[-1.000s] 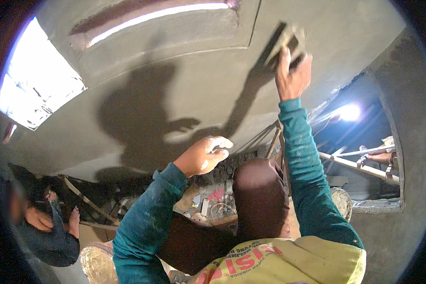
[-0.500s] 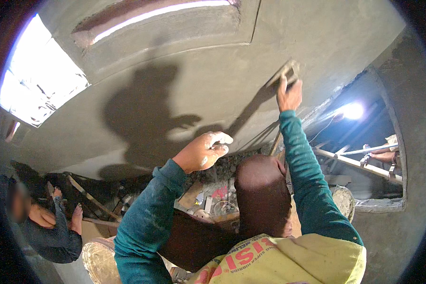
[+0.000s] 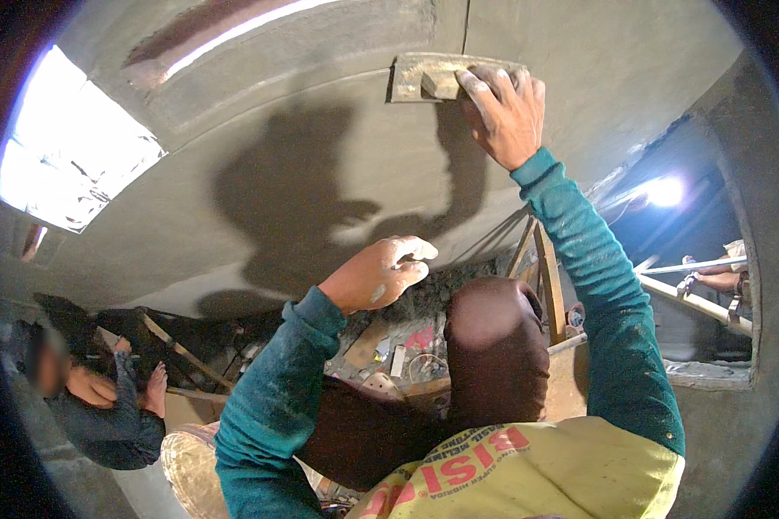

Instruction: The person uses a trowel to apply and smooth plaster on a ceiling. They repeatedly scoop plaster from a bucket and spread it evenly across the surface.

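Wood float [image 3: 434,84], 1 pc: 12–1 o'clock, against grey wall [image 3: 610,78]. R hand [image 3: 504,111]: 1 o'clock, fingers wrapped over float's handle, prob. to hold it flat. L hand [image 3: 374,275]: nr dial centre, half-curled, seemingly empty (palm hidden), apart from float, presumably out of its way.

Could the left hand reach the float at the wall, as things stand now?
Probably yes, with some stretching: the left hand looks empty, and nothing visible blocks the left end of the float; the right hand covers only its right side.
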The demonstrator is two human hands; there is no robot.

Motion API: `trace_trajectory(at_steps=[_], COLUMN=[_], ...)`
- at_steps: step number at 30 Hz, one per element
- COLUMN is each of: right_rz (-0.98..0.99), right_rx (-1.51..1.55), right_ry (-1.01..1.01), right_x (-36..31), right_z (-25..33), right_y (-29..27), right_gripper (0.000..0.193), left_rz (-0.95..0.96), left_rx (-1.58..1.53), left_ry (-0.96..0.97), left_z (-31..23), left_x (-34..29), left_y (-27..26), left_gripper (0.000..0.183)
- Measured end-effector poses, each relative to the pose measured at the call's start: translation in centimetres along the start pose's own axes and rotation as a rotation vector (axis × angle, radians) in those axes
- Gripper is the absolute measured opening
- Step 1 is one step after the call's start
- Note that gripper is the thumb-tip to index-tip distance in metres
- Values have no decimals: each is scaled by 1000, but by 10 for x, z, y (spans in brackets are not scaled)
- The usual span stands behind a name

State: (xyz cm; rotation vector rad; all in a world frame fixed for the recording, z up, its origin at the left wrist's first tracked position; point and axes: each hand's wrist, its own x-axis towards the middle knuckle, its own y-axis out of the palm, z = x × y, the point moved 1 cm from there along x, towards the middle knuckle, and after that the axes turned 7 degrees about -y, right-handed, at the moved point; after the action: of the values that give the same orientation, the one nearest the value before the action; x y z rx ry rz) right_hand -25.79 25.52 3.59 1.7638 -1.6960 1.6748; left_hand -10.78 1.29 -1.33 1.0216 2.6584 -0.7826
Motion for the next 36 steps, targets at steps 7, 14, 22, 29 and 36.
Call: trace_trajectory(at_steps=[7, 14, 22, 29, 36], right_rz=[128, 358, -30, 215, 126], right_rx=[19, 84, 31, 138, 45], right_ry=[-312, -364, -145, -382, -287], right_x=[-19, -70, 11, 17, 15], right_z=[29, 36, 1, 85, 50], right_y=[42, 59, 22, 67, 37], right_gripper=[46, 51, 73, 48, 49], left_rz=[-10, -114, -102, -82, -13], left_rx=[-20, -13, -40, -63, 79], left_ry=[9, 122, 173, 191, 267], left_z=[7, 2, -1, 0, -9], left_x=[6, 3, -5, 0, -13], left_y=[10, 9, 14, 14, 15], left_gripper=[37, 33, 31, 30, 32])
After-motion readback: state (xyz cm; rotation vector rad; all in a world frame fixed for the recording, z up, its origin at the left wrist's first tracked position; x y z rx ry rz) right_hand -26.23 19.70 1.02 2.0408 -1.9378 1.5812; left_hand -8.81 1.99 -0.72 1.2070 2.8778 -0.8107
